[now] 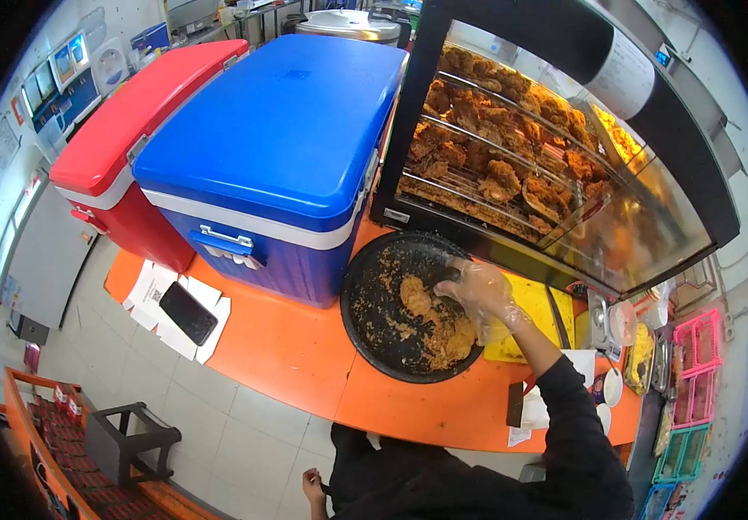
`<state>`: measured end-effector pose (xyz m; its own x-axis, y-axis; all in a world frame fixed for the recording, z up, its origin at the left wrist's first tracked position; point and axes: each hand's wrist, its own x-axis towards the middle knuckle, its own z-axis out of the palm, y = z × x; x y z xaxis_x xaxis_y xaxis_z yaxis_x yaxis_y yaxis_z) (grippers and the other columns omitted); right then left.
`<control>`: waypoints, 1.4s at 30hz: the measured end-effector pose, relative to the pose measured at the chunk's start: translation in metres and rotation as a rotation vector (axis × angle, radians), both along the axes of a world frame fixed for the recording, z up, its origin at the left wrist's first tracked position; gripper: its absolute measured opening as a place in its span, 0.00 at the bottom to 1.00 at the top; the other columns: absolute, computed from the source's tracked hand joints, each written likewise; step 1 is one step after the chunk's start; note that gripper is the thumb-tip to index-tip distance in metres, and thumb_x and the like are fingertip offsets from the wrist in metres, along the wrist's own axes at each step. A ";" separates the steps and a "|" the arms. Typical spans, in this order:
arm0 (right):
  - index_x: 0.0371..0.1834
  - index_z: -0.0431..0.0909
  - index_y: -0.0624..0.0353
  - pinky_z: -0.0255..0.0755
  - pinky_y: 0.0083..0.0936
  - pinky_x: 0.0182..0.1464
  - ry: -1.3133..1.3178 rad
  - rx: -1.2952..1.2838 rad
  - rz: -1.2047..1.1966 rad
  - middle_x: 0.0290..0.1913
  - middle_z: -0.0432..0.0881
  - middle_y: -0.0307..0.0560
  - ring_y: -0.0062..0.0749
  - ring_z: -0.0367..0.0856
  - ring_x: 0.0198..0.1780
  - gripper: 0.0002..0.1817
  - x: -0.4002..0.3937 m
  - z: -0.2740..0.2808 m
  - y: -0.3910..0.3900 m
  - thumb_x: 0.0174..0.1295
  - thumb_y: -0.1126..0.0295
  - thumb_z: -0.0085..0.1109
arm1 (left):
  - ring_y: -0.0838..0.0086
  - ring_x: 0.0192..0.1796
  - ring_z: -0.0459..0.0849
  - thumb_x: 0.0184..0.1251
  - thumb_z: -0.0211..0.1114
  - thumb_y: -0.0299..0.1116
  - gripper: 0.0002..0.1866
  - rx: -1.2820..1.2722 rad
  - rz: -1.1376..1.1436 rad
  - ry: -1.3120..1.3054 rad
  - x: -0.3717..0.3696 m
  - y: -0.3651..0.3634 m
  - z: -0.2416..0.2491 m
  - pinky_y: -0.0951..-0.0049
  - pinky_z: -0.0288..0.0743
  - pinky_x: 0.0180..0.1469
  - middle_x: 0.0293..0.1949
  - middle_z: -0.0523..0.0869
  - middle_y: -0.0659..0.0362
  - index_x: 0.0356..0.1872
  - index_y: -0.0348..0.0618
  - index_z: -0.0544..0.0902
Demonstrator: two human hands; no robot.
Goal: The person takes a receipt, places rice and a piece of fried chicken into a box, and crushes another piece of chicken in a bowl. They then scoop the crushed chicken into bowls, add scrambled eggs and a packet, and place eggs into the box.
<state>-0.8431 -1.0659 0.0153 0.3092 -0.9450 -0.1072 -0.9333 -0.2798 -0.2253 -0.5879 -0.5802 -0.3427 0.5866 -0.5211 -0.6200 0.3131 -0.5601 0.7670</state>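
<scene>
Right hand (481, 289) over edge of black bowl (353, 322)

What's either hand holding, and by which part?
Can't tell. The right hand, in a clear glove, is over the black pan beside a fried piece, no grip visible; the left hand hangs low, grip unclear.

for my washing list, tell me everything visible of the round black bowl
The wide black bowl has a raised rim; its material is unclear. It rests upright on the orange table, between the blue cooler and the yellow board. Crumbs dot its inside, around coated food pieces near the center and lower right. The right hand, in a clear glove, reaches over it.
</scene>
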 end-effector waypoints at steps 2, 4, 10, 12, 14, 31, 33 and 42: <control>0.54 0.73 0.54 0.74 0.39 0.39 0.056 -0.012 -0.008 0.32 0.81 0.58 0.47 0.81 0.40 0.33 0.008 0.032 0.003 0.49 0.44 0.61 | 0.74 0.35 0.77 0.58 0.53 0.19 0.09 0.112 -0.001 0.023 0.002 0.015 -0.007 0.77 0.73 0.34 0.34 0.78 0.56 0.39 0.35 0.75; 0.54 0.74 0.51 0.74 0.40 0.38 -0.055 -0.075 -0.147 0.31 0.81 0.57 0.49 0.82 0.38 0.31 0.034 0.067 0.013 0.51 0.45 0.60 | 0.74 0.34 0.77 0.58 0.54 0.20 0.09 0.301 0.059 0.119 0.003 0.016 0.003 0.75 0.74 0.32 0.33 0.78 0.55 0.41 0.34 0.73; 0.55 0.73 0.55 0.74 0.40 0.41 0.042 0.033 -0.084 0.33 0.82 0.59 0.51 0.82 0.36 0.31 0.065 -0.020 0.033 0.52 0.46 0.59 | 0.71 0.36 0.79 0.61 0.55 0.23 0.12 0.092 0.122 0.211 0.007 0.012 -0.001 0.74 0.76 0.36 0.37 0.79 0.52 0.46 0.36 0.72; 0.55 0.73 0.55 0.75 0.40 0.41 0.046 0.035 0.046 0.32 0.82 0.58 0.52 0.82 0.36 0.32 0.065 -0.027 0.020 0.52 0.45 0.58 | 0.71 0.37 0.80 0.63 0.55 0.24 0.12 -0.125 0.133 0.230 0.009 0.003 -0.007 0.74 0.76 0.38 0.38 0.80 0.53 0.47 0.37 0.72; 0.54 0.73 0.59 0.74 0.40 0.45 -0.040 0.146 0.039 0.35 0.82 0.59 0.52 0.81 0.39 0.31 0.058 -0.001 -0.006 0.53 0.47 0.58 | 0.71 0.38 0.80 0.63 0.55 0.25 0.12 0.017 0.072 0.195 0.014 -0.005 0.003 0.74 0.77 0.39 0.38 0.80 0.54 0.47 0.36 0.72; 0.48 0.77 0.60 0.75 0.38 0.40 0.163 0.128 -0.139 0.34 0.83 0.58 0.50 0.82 0.38 0.28 0.075 -0.040 -0.008 0.51 0.50 0.60 | 0.68 0.35 0.80 0.64 0.56 0.28 0.16 -0.249 0.404 0.818 0.004 0.051 -0.055 0.73 0.77 0.38 0.38 0.80 0.48 0.50 0.33 0.68; 0.48 0.78 0.59 0.75 0.38 0.41 0.125 0.202 -0.093 0.34 0.82 0.59 0.51 0.82 0.38 0.28 0.060 -0.027 -0.028 0.51 0.49 0.61 | 0.68 0.35 0.80 0.63 0.56 0.27 0.15 -0.111 0.241 0.522 0.005 0.036 -0.037 0.73 0.77 0.38 0.38 0.80 0.49 0.50 0.35 0.69; 0.44 0.76 0.60 0.75 0.41 0.41 0.063 0.183 -0.114 0.35 0.80 0.63 0.53 0.81 0.37 0.24 0.078 -0.047 0.039 0.53 0.51 0.55 | 0.72 0.33 0.80 0.65 0.52 0.25 0.12 0.068 0.006 0.199 0.006 -0.006 -0.008 0.76 0.74 0.36 0.37 0.80 0.53 0.49 0.38 0.71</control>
<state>-0.7652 -1.0269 -0.0318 0.1883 -0.9366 -0.2956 -0.9704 -0.1312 -0.2027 -0.5814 -0.5863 -0.3503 0.4517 -0.4709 -0.7578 0.4585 -0.6061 0.6499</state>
